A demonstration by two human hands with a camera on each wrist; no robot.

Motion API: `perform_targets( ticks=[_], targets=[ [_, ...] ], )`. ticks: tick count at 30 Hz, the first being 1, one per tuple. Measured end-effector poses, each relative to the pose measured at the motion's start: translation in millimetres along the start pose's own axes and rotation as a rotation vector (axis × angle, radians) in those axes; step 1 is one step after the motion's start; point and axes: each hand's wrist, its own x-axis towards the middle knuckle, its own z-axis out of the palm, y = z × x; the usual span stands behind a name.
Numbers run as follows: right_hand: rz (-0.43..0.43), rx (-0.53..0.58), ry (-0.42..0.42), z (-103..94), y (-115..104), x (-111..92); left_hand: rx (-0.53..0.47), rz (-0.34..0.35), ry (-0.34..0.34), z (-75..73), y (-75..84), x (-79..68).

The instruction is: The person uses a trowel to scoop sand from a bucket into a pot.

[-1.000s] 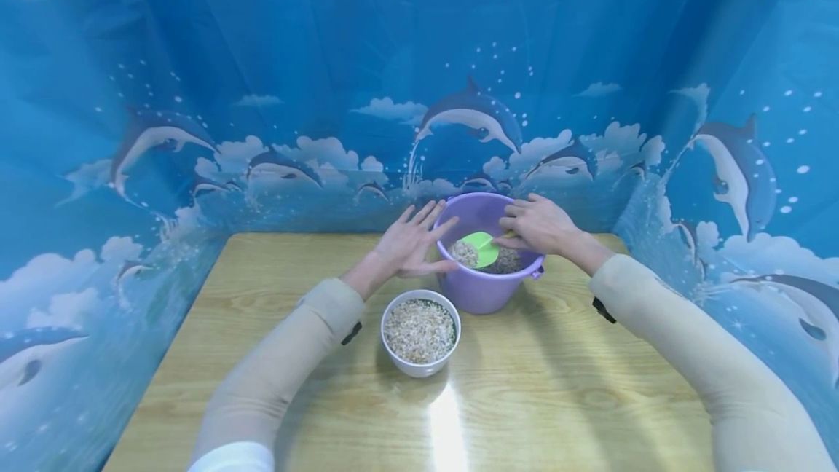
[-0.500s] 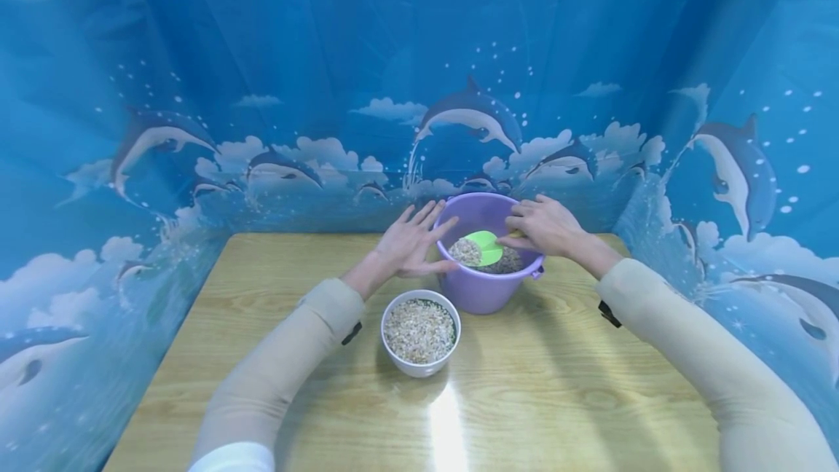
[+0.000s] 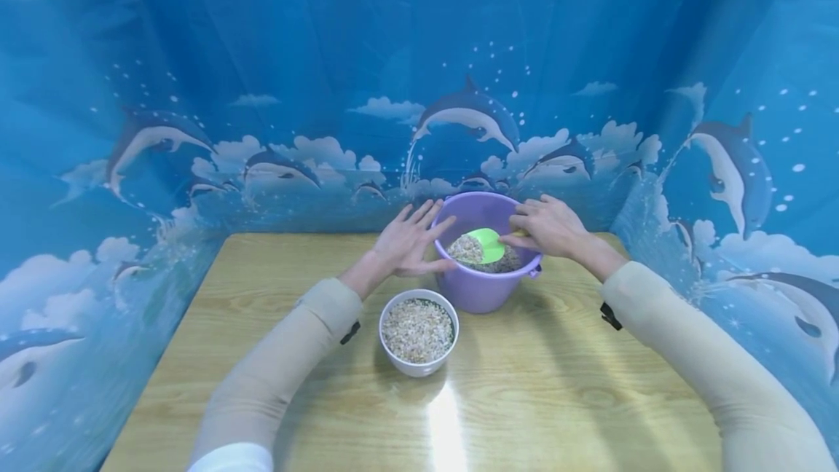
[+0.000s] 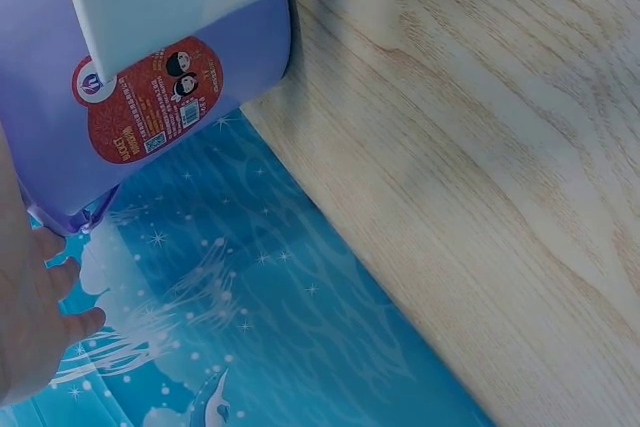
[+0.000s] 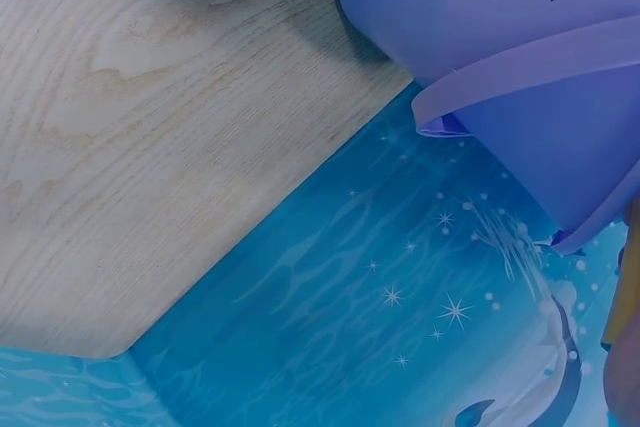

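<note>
A purple bucket (image 3: 481,293) stands at the back of the table with greyish gravel (image 3: 507,262) inside. My right hand (image 3: 549,226) grips the yellow handle (image 5: 625,287) of a small green toy shovel (image 3: 493,245), whose blade is inside the bucket and bears paler gravel (image 3: 465,248). Spread and straight, the fingers of my left hand (image 3: 411,242) lie at the bucket's left rim. In the left wrist view only some fingertips (image 4: 85,323) show beyond the bucket. In front of the bucket sits a white bowl (image 3: 419,369) filled with pale gravel (image 3: 417,331).
The wooden table (image 3: 570,384) ends just behind the bucket, against a blue dolphin-print curtain (image 3: 367,57) that closes in the back and sides. A purple carrying strap (image 5: 530,67) hangs on the bucket's outside. A red label (image 4: 155,107) marks its wall.
My right hand has shifted slightly right, drawing the green shovel with it inside the bucket. My left hand keeps its place at the rim, and bucket and bowl stay put.
</note>
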Motion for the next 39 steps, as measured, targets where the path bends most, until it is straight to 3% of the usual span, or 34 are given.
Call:
perform_targets(
  ticks=[20,32,39],
  targets=[
    [-0.008,-0.001,0.031,-9.9,0,-1,-0.002,-0.021,-0.022,-4.4,4.1,-5.1],
    [-0.022,-0.001,0.093,-19.8,-4,-3,-0.033,-0.015,-0.013,-6.8,1.8,-27.1],
    [-0.014,0.012,0.079,-29.2,-8,-3,-0.092,-0.016,-0.012,-5.4,-1.9,-46.3]
  ],
)
